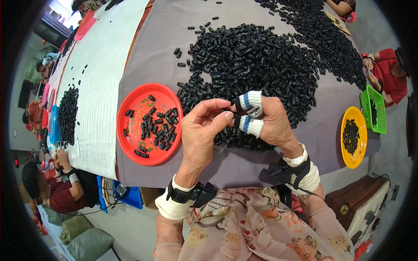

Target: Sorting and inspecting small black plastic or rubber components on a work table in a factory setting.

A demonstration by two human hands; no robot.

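Observation:
My left hand (201, 130) and my right hand (274, 122) meet over the near edge of a big heap of small black cylindrical pieces (257, 65). Thumb and forefinger of the left are pinched on a small black piece, mostly hidden by the fingertips. The right fingers close in on the same spot; two of them wear white knitted finger sleeves (251, 125) with blue stripes and dark ends. Left of my left hand lies a red plate (130, 150) with scattered black pieces (159, 126) on it. Both wrists carry white cuffs and strapped black devices.
A yellow plate (361, 154) of small black parts and a green basket (380, 115) stand at the table's right edge. People work at the right (389, 78) and left (65, 187). A white-covered table (98, 87) with another black pile adjoins on the left.

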